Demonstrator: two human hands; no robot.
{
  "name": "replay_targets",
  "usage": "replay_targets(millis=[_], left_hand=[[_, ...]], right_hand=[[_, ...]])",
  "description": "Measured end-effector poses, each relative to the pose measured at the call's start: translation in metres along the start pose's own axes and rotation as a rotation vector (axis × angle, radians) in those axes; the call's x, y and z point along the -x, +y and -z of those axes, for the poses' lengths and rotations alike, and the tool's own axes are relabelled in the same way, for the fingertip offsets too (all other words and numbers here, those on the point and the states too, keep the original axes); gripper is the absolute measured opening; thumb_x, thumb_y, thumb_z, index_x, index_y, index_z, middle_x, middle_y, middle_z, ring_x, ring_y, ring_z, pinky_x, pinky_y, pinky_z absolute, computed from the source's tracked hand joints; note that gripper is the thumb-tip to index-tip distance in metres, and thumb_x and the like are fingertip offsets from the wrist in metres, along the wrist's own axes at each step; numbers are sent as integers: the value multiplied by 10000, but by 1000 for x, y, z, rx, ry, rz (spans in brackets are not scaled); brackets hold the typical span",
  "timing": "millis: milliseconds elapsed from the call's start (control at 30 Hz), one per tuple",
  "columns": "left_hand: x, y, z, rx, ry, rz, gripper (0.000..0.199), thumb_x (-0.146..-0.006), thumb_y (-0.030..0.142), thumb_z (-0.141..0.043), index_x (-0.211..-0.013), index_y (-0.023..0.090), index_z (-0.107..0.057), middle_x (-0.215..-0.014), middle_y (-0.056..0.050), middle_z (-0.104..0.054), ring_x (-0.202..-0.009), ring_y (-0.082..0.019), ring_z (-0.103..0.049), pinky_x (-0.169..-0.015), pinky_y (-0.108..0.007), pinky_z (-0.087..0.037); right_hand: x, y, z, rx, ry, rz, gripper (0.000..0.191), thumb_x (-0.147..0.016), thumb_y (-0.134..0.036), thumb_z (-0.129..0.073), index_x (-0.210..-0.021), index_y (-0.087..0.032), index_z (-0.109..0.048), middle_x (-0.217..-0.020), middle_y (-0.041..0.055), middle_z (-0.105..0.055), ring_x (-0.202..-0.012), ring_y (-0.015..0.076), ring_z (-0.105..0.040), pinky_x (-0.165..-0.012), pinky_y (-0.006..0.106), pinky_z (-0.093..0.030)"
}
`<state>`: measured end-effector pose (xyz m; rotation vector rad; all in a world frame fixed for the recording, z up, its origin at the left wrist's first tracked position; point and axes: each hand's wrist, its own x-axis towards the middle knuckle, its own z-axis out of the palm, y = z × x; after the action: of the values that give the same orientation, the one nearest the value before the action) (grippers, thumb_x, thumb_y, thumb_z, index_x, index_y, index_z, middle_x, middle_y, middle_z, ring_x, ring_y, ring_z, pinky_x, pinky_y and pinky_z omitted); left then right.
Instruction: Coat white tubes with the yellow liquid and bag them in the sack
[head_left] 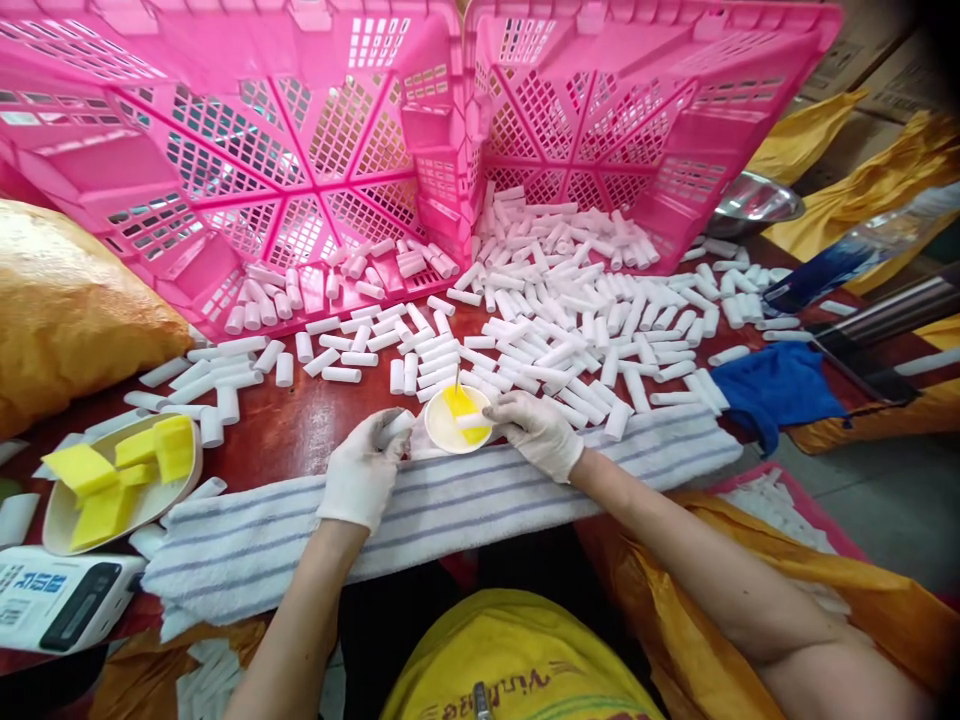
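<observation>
My left hand (366, 465), in a white glove, is closed round a short white tube (395, 428) to the left of a small white bowl (442, 436). In the bowl lies a yellow sponge-like piece (454, 402), and a thin upright pin rises from it. My right hand (536, 428), gloved too, pinches another white tube (471, 421) by its right end. That tube lies sideways over the yellow piece; whether they touch I cannot tell. Many loose white tubes (547, 330) are heaped just beyond the bowl.
Two pink crates (315, 185) are tipped toward me, tubes spilling from them. A striped towel (465, 500) covers the table's front edge. On the left are a dish (196, 470) of yellow blocks (105, 515) and a white device (64, 600). A blue cloth (780, 385) and bottle (832, 260) lie right.
</observation>
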<state>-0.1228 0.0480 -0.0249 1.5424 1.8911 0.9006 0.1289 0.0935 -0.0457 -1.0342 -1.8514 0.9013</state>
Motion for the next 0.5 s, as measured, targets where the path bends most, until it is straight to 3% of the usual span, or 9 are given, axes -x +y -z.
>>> replay_targets(millis=[133, 200, 333, 433, 500], left_hand=[[2, 2, -2, 113, -17, 8, 381, -801, 420, -584, -1121, 215, -606, -1062, -47, -687, -914, -177, -654, -853, -303, -519], [4, 5, -2, 135, -25, 15, 385, -797, 429, -586, -1107, 203, -613, -1067, -53, -685, -920, -180, -650, -866, -307, -514], [8, 11, 0, 119, -39, 28, 365, -783, 404, -597, -1083, 199, -624, -1064, -46, -684, -940, -183, -640, -878, -302, -505], [10, 11, 0, 106, -52, 13, 367, -789, 402, -590, -1099, 209, -615, -1092, -39, -673, -973, -181, -629, -899, -301, -492], [10, 10, -1, 92, -58, 4, 373, -789, 414, -589, -1101, 209, -613, -1088, -39, -672, -973, -183, -628, -911, -307, -485]], right_hand=[[5, 1, -2, -26, 5, -57, 260, -833, -300, -601, -1075, -220, -648, -1053, 53, -661, -964, 187, -632, -890, 356, -531], [7, 1, -4, -42, 34, -75, 227, -846, -295, -583, -1043, -213, -659, -1018, 55, -675, -941, 185, -640, -890, 362, -532], [9, -1, -5, 16, 58, 30, 170, -804, -260, -622, -955, -204, -676, -938, 55, -669, -877, 178, -637, -826, 340, -545], [9, -2, -4, -31, 44, -88, 247, -822, -260, -598, -1058, -199, -638, -1048, 63, -663, -960, 178, -636, -886, 339, -530], [9, -2, -2, -52, 40, -118, 217, -830, -255, -587, -1034, -195, -631, -1020, 59, -669, -948, 175, -642, -889, 339, -528]])
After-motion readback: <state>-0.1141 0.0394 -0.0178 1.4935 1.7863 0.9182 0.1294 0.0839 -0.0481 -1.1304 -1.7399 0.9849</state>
